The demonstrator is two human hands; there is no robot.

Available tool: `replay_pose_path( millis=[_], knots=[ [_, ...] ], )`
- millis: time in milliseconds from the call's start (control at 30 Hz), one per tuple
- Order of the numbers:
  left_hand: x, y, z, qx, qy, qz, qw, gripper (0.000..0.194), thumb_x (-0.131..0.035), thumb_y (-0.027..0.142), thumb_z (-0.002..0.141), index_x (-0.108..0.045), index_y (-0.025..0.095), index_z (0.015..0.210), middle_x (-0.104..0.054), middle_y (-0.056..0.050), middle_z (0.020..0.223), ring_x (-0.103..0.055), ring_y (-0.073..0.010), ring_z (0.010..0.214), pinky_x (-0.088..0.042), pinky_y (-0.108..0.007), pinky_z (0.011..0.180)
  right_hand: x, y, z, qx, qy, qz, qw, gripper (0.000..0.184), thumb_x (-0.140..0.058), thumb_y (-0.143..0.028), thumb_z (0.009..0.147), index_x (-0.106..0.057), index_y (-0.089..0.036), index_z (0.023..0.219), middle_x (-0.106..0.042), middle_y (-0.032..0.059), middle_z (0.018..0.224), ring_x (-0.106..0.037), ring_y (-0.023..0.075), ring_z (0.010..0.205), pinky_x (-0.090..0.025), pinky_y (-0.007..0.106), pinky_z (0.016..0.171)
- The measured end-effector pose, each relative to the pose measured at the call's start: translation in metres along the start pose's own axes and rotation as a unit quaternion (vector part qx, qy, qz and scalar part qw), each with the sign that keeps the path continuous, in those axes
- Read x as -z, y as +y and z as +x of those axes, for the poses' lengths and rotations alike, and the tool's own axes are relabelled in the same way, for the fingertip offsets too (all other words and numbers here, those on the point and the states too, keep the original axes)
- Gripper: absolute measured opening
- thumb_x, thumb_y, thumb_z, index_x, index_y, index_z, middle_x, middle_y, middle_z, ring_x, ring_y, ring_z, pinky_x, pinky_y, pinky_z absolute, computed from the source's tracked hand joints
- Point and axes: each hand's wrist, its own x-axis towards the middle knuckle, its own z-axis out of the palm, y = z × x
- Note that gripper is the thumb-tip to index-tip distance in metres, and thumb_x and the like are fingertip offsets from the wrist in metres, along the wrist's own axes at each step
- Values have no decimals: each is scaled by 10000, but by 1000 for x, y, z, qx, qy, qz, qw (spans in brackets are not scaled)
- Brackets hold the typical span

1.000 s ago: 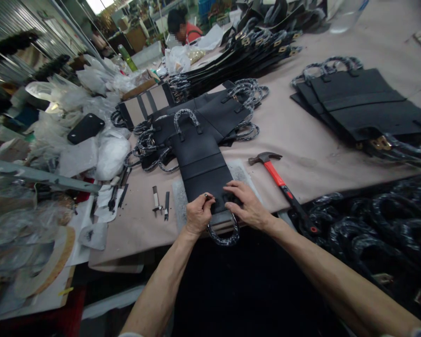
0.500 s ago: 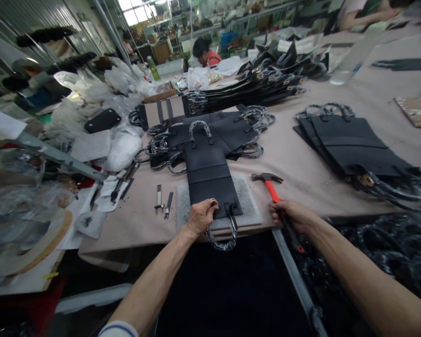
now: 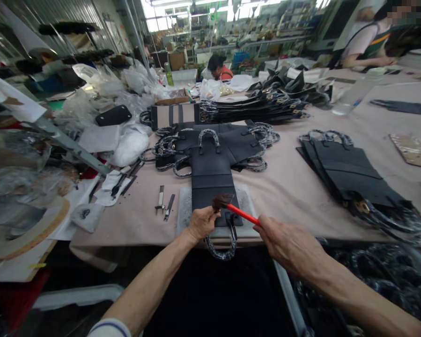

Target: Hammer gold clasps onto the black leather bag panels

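A black handbag panel lies across a pale slab at the table's near edge. Its plastic-wrapped handle hangs over that edge. My left hand rests on the panel near the handle base, its fingers pinched on something small that I cannot make out. In my right hand is a claw hammer with a red handle. The hammer's head, blurred by motion, is just above my left fingertips. Two small metal tools lie left of the slab.
More black bag panels with wrapped handles are stacked at right. Another pile of panels lies behind. Plastic bags crowd the left beside a slanted metal bar. A clear bottle stands at back right, near a co-worker.
My right hand has lifted the hammer off the table at right and swung it left, over my left hand. The left hand stays at the same place on the panel. The view has tilted up slightly.
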Motion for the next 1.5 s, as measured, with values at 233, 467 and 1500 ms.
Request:
replay_pose_path(
  millis=[233, 467, 1500],
  knots=[
    [0, 0, 1, -4, -15, -16, 1000, 109, -608, 189, 941, -708, 204, 980, -772, -50, 924, -747, -186, 863, -590, -296, 854, 20, -14, 7, -98, 215, 4, 972, 334, -324, -447, 1035, -493, -252, 824, -500, 10, 541, -449, 163, 459, -273, 305, 504],
    [1, 1, 2, -2, -20, -1, 1000, 110, -597, 184, 934, -705, 206, 937, -763, -51, 879, -740, -188, 830, -588, -292, 814, -6, 3, -5, -45, 14, -32, 998, 315, -348, -412, 1022, -484, -241, 794, -518, 0, 550, -419, 149, 427, -165, 313, 502],
    [17, 7, 35, 267, 179, -261, 910, 287, -618, 456, 876, -618, 194, 758, -681, -16, 667, -684, -167, 621, -588, -299, 649, -152, -26, 16, -93, 34, 74, 992, 519, -590, -262, 911, -551, -212, 1426, -506, 146, 1500, -396, 363, 1413, -285, 598, 1167]
  ],
)
